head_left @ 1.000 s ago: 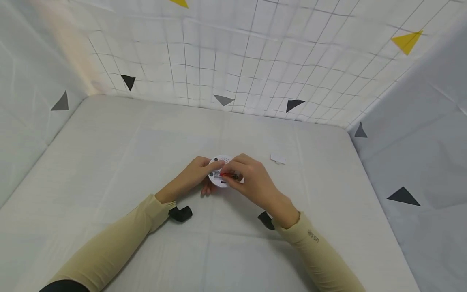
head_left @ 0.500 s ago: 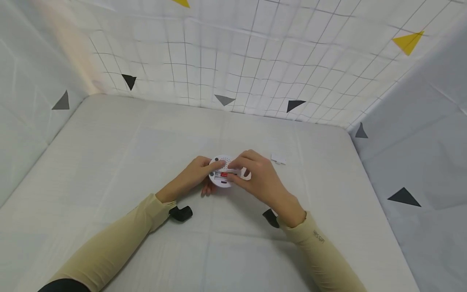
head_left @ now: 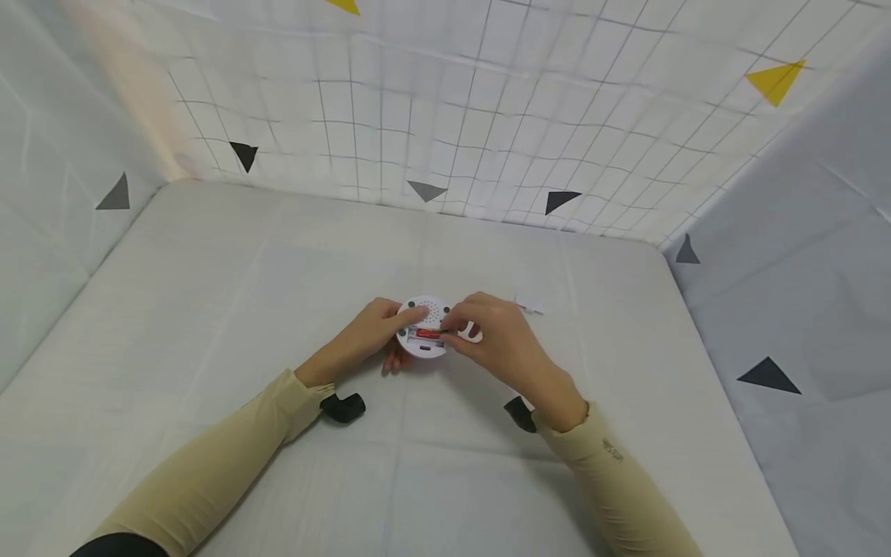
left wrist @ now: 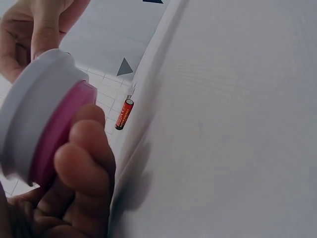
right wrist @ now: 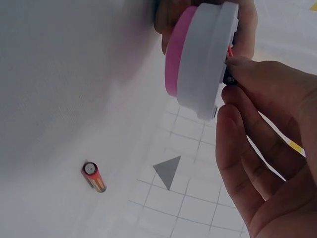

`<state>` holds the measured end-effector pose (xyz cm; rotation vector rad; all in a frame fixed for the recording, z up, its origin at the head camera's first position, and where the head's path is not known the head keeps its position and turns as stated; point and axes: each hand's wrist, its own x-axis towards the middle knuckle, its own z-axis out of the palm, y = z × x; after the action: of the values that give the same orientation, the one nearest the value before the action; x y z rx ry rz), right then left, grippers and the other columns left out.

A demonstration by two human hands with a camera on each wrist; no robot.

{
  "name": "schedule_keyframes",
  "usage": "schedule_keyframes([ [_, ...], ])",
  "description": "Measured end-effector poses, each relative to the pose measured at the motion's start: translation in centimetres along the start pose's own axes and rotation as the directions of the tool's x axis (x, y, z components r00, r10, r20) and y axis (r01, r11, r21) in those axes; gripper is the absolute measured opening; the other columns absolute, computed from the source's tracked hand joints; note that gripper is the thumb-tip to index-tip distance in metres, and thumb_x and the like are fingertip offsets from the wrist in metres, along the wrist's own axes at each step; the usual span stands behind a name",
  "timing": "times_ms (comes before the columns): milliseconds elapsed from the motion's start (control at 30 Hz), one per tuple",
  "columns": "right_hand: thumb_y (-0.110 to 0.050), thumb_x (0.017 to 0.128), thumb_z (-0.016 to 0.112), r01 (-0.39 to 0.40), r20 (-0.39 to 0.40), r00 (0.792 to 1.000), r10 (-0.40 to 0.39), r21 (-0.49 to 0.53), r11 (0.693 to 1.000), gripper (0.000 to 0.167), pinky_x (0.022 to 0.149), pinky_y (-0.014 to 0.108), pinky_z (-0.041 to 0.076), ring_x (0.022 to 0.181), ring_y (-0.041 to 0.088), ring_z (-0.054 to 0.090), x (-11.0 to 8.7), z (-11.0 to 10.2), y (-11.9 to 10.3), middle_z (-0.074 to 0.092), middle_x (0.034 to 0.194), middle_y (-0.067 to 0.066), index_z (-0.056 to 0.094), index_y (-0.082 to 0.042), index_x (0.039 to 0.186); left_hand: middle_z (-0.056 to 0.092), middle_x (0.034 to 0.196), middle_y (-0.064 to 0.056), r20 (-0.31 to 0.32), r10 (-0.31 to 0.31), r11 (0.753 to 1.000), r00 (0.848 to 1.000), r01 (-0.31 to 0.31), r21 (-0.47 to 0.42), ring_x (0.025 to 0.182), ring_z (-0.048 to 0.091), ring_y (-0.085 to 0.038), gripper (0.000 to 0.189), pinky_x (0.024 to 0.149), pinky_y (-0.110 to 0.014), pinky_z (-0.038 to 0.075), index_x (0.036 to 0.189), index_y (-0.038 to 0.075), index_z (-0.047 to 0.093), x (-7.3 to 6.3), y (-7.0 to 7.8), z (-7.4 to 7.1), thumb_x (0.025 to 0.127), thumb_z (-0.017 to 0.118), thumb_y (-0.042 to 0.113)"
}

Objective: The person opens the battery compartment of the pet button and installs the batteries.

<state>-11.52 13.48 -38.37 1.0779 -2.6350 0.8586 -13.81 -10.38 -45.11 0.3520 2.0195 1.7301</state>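
Observation:
A round white device [head_left: 433,312] with small holes and a pink face [right wrist: 178,52] is held in my left hand [head_left: 369,334]. The left thumb lies over its holed side, while the other fingers support the pink face. In its battery compartment sits a red battery [head_left: 428,334], partly covered by fingertips. My right hand [head_left: 497,336] pinches the dark end of this battery between thumb and index finger, seen close in the right wrist view. Whether the battery is fully seated cannot be told.
A small white battery cover [head_left: 533,306] lies on the table [head_left: 313,480] beyond the right hand. Another red battery [right wrist: 94,176] rests on the surface in both wrist views, hidden in the head view. White sheeted walls with grid lines surround the table.
My right hand has shifted slightly right, uncovering more of the red battery and compartment. Its fingers opened half a second ago and now pinch the battery's right end. The left hand has stayed put.

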Motion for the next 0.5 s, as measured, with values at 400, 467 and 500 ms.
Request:
schedule_keyframes([
  [400, -0.008, 0.082, 0.091, 0.027, -0.085, 0.996, -0.027, 0.001, 1.0, 0.016, 0.068, 0.031, 0.061, 0.079, 0.015, 0.065, -0.1, 1.7, -0.5, 0.07, 0.085, 0.001, 0.076, -0.01, 0.086, 0.068, 0.06, -0.014, -0.001, 0.025, 1.0, 1.0, -0.025, 0.009, 0.042, 0.059, -0.019, 0.052, 0.042, -0.03, 0.051, 0.088, 0.001, 0.072, 0.1, -0.2, -0.2, 0.107, 0.059, 0.047],
  [467, -0.007, 0.081, 0.092, 0.031, -0.097, 0.995, -0.03, 0.01, 0.999, 0.016, 0.068, 0.031, 0.061, 0.078, 0.014, 0.065, 0.0, 1.9, -0.5, 0.069, 0.084, 0.001, 0.076, -0.01, 0.084, 0.068, 0.061, -0.014, 0.0, 0.025, 0.999, 1.0, -0.025, 0.019, 0.043, 0.06, -0.019, 0.053, 0.042, -0.03, 0.052, 0.087, 0.001, 0.072, 0.1, -0.3, -0.3, 0.107, 0.059, 0.049],
  [500, -0.007, 0.081, 0.092, 0.029, -0.098, 0.995, -0.028, 0.01, 1.0, 0.016, 0.068, 0.029, 0.061, 0.078, 0.013, 0.065, 0.0, 2.1, -0.5, 0.068, 0.084, 0.001, 0.076, -0.01, 0.084, 0.068, 0.061, -0.014, 0.0, 0.028, 0.999, 1.0, -0.028, 0.024, 0.043, 0.06, -0.019, 0.053, 0.042, -0.03, 0.052, 0.087, 0.001, 0.072, 0.1, -0.3, -0.3, 0.107, 0.059, 0.049],
])
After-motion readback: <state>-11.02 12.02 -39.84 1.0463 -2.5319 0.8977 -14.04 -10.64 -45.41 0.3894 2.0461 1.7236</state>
